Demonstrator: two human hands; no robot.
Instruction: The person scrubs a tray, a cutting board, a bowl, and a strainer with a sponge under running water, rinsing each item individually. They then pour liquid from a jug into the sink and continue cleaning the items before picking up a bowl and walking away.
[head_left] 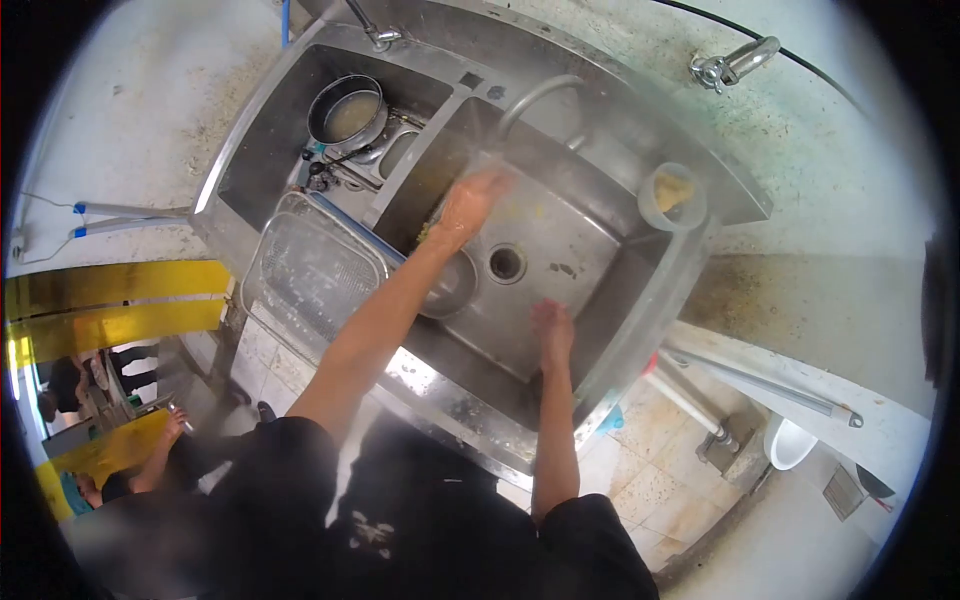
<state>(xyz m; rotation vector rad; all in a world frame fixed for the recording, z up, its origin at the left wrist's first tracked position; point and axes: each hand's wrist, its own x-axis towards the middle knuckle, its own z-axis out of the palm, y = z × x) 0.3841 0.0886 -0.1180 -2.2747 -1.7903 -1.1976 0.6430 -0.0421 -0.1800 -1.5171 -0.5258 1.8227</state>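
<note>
My left hand reaches into the right basin of the steel sink, near the curved faucet. Motion smears its fingers, and nothing shows clearly in them. Lower in the same basin is my right hand, also blurred, with no object visible in it. Between the hands lies the round drain. A round bowl sits partly hidden under my left forearm. Yellowish bits show beside that forearm.
The left basin holds a round pan with cloudy liquid and several utensils. A wire mesh basket rests across the sink's front left. A clear tub with something yellowish stands on the right rim. Another person's hand shows at lower left.
</note>
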